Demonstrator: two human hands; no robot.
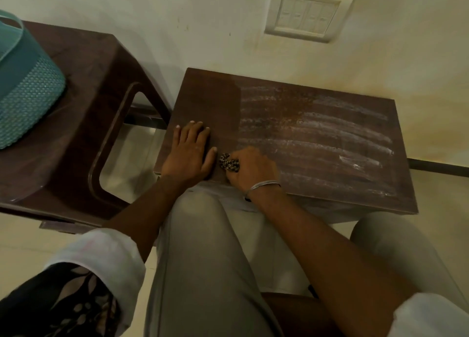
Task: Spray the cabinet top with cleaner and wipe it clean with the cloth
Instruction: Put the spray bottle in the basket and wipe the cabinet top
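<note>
Fingers of my right hand clench a crumpled, patterned cloth on the near edge of the brown wooden cabinet top; my left hand lies flat, released. Farther, I see whitish streaks.

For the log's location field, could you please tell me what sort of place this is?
Probably a room in a home: a wall switch plate, a small wooden cabinet top against the wall, and a plastic stool bearing a teal basket.
</note>
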